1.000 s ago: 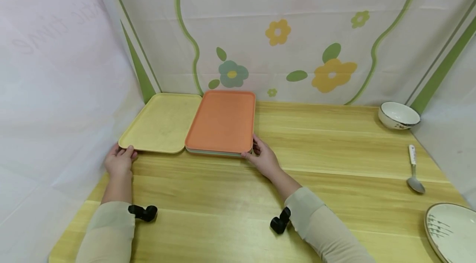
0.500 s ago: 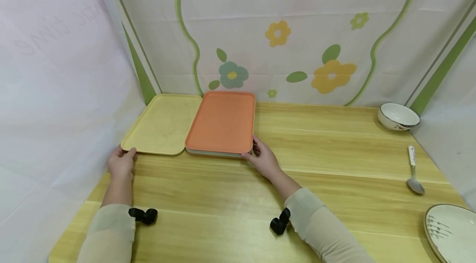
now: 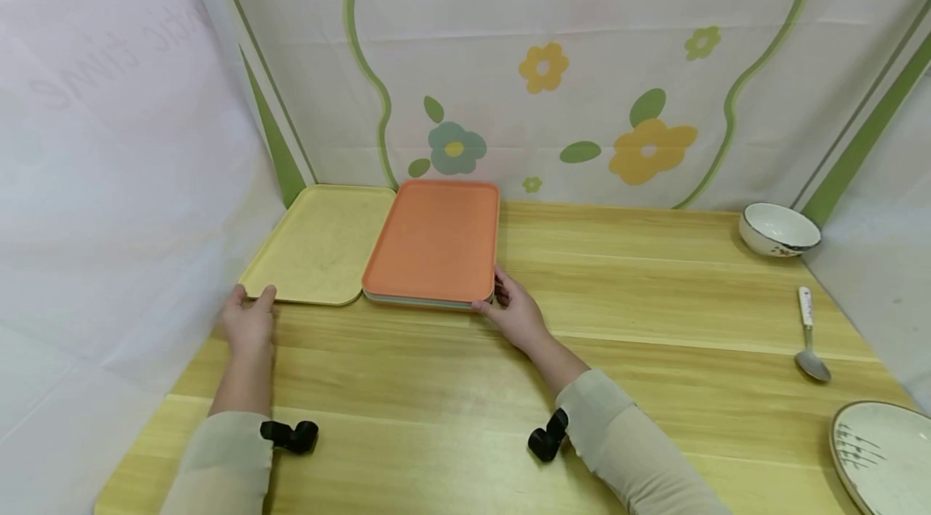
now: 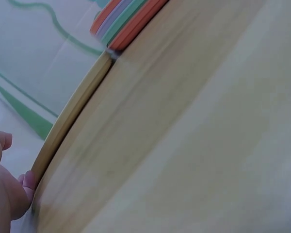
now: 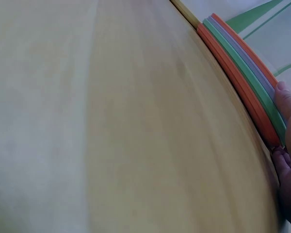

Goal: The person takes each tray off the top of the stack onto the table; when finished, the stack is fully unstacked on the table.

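Note:
A yellow tray (image 3: pixel 320 244) lies flat at the back left of the table, its right edge against a stack of trays (image 3: pixel 436 240) with an orange one on top. In the left wrist view the stack's layers (image 4: pixel 128 24) show orange, purple, green and orange-red. My left hand (image 3: pixel 249 325) is at the yellow tray's near left corner; its thumb (image 4: pixel 6 141) stands off the tray while the other fingers touch the edge. My right hand (image 3: pixel 520 313) grips the stack's near right corner, thumb (image 5: pixel 285 99) at the upper layers and fingers low at the side.
On the right of the wooden table (image 3: pixel 407 418) are a white bowl (image 3: pixel 780 230), a spoon (image 3: pixel 809 337) with a white handle, and a white plate (image 3: pixel 890 458). A flowered cloth (image 3: pixel 582 94) rises behind the trays, and white cloth (image 3: pixel 131 216) closes the left side.
My left hand has shifted right, and its thumb has come off the yellow tray. The tray's near left corner moved slightly right. My right hand stays on the stack.

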Action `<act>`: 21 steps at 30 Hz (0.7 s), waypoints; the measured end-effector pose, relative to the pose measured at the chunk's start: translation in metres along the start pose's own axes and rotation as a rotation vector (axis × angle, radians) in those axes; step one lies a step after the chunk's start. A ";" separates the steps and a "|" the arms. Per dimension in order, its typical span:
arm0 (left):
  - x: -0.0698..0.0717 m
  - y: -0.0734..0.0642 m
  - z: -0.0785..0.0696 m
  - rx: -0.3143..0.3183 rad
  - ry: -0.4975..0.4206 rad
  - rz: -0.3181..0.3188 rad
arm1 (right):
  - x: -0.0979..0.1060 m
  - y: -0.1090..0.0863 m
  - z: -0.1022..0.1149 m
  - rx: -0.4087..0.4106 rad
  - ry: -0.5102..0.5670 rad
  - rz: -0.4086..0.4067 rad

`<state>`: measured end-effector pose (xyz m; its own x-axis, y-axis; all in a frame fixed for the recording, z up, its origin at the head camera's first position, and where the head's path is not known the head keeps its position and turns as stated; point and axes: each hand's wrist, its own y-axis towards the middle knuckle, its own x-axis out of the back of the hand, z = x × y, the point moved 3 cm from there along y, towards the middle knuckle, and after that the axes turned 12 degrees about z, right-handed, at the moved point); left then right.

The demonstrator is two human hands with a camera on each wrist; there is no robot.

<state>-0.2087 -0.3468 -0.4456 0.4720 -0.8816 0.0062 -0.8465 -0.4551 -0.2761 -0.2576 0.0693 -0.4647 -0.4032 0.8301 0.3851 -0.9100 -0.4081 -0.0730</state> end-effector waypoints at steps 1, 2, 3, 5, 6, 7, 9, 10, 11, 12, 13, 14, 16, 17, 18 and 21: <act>-0.004 -0.002 0.000 -0.010 0.028 0.014 | 0.000 0.000 0.000 -0.001 0.000 0.000; -0.008 -0.004 -0.001 -0.026 0.046 0.029 | 0.000 0.000 0.000 -0.002 0.000 -0.001; -0.013 -0.006 -0.001 -0.045 0.066 0.044 | 0.000 0.000 0.000 -0.004 -0.001 -0.001; -0.022 -0.010 -0.002 -0.078 0.118 0.065 | 0.000 0.000 0.000 -0.005 -0.002 -0.002; -0.027 -0.011 -0.002 -0.092 0.146 0.079 | 0.000 0.001 0.000 -0.005 -0.002 -0.001; -0.032 -0.013 -0.003 -0.108 0.170 0.093 | 0.000 0.001 -0.001 -0.005 -0.002 -0.001; -0.042 -0.016 -0.003 -0.121 0.199 0.144 | 0.000 0.001 -0.001 -0.004 -0.002 -0.001; -0.047 -0.017 -0.004 -0.127 0.211 0.179 | 0.000 0.001 -0.001 -0.002 -0.002 -0.001; -0.052 -0.019 -0.004 -0.131 0.214 0.220 | 0.000 0.002 -0.002 0.000 -0.002 0.000; -0.057 -0.021 -0.004 -0.137 0.222 0.261 | 0.000 0.002 -0.002 0.000 -0.002 0.000; -0.062 -0.023 -0.004 -0.143 0.225 0.306 | 0.000 0.002 -0.002 0.000 -0.002 0.000; -0.066 -0.024 -0.004 -0.148 0.231 0.351 | -0.001 0.002 -0.002 -0.003 -0.002 0.000; -0.075 -0.027 -0.004 -0.166 0.229 0.436 | -0.001 0.002 -0.002 -0.008 -0.002 -0.002; -0.079 -0.028 -0.003 -0.177 0.228 0.468 | -0.001 0.001 -0.002 -0.012 -0.002 -0.003; -0.083 -0.029 -0.002 -0.188 0.233 0.496 | -0.001 0.001 -0.002 -0.014 -0.002 -0.004; -0.093 -0.030 0.001 -0.209 0.248 0.556 | -0.001 0.001 -0.001 -0.016 0.000 -0.005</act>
<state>-0.2273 -0.2512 -0.4390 -0.1005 -0.9842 0.1455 -0.9904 0.0851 -0.1088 -0.2585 0.0688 -0.4664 -0.3985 0.8323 0.3853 -0.9135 -0.3975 -0.0861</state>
